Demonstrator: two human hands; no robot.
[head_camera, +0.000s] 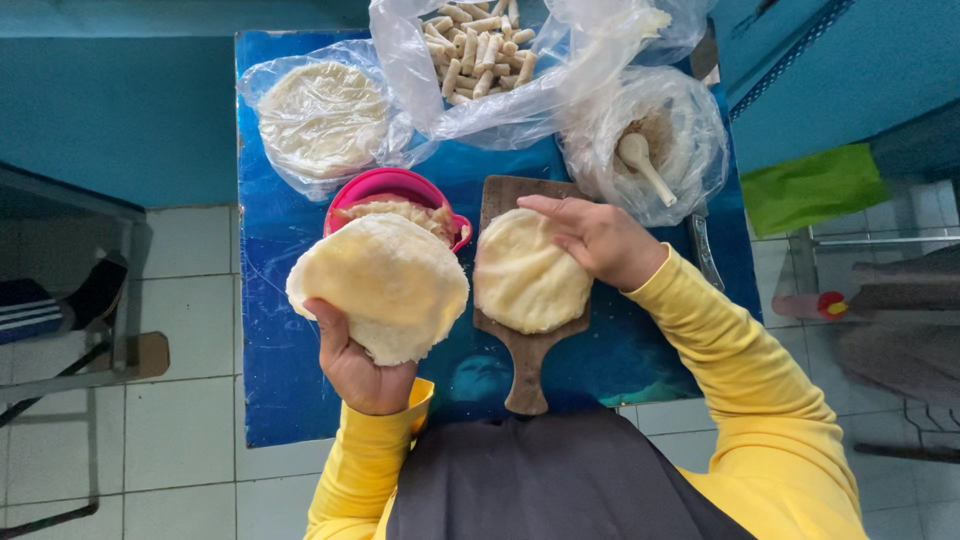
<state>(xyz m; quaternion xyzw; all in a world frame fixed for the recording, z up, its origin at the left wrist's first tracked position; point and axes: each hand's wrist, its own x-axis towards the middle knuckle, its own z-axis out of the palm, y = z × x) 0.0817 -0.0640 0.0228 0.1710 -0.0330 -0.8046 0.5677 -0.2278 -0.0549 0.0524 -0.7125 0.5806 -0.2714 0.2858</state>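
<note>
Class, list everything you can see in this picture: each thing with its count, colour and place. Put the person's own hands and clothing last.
Table: one, blue cover, centre.
Cutting board: one, brown wood, on the table, handle toward the person.
Single wrapper: one, pale cream, flat on the board.
Wrapper stack: one, pale cream, held above the table.
Bowl: one, pink, behind the held stack, holding pale filling.
Bagged wrappers: one clear bag, far left.
Bag of rolls: many beige rolls, far centre.
Spoon: one, white, in a plastic-covered bowl, far right.
Green cloth: one, right.
Left hand: holds the stack from below.
Right hand: rests on the single wrapper.
Sleeves: yellow.
Apron: dark grey.
</note>
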